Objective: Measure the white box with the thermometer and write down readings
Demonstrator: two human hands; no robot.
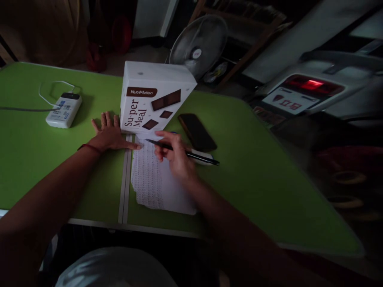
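Note:
A sheet of paper [176, 187] with rows of small handwriting on its left part lies on the green table, its left edge ragged. My left hand [109, 133] rests flat with fingers spread, mostly on the table, its thumb on the paper's top left edge. Between the fingers of my right hand [178, 153] is a black pen [206, 158], its tip pointing left over the upper part of the sheet. The writing is too small to read. Just beyond both hands stands a white NutriMotion box [158, 97], close to my left fingertips.
A dark phone [197, 131] lies right of the box. At the left sits a white power bank [64, 111] with cables. The green table [254, 179] has a metal seam left of the paper. Behind it stands a fan [199, 44]; a machine with a red display [312, 84] is at right.

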